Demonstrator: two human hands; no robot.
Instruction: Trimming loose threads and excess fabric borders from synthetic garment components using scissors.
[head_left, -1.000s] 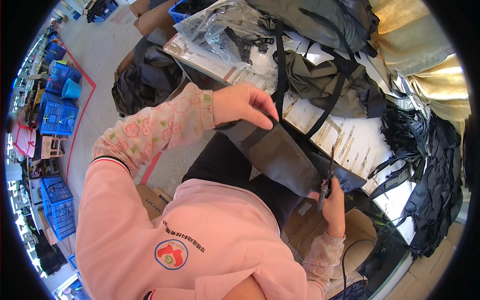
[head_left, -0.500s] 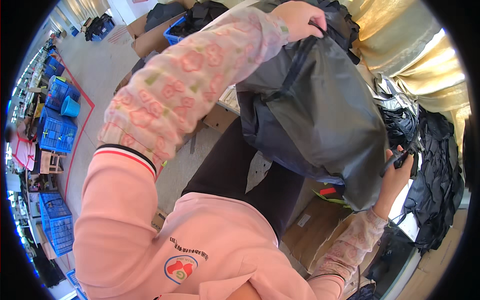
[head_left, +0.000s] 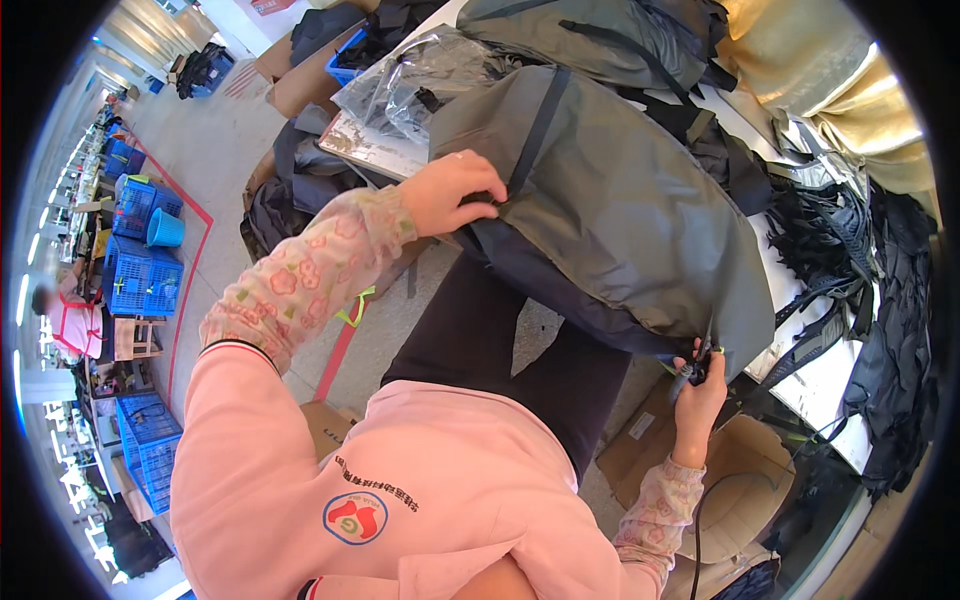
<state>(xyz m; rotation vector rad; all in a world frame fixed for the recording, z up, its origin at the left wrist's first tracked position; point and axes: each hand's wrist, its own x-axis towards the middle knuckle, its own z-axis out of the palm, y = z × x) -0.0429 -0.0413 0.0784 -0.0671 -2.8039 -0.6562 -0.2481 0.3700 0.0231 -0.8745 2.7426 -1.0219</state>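
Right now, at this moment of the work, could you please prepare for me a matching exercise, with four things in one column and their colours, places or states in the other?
Column one:
1. left hand
2. right hand
3. bucket
4. curtain

Column two:
A. light blue, beside blue crates
B. gold, at the upper right of the picture
C. holding a dark tool
D. pinching the left edge of the grey cloth

Right pairs: 1-D, 2-C, 3-A, 4-B.
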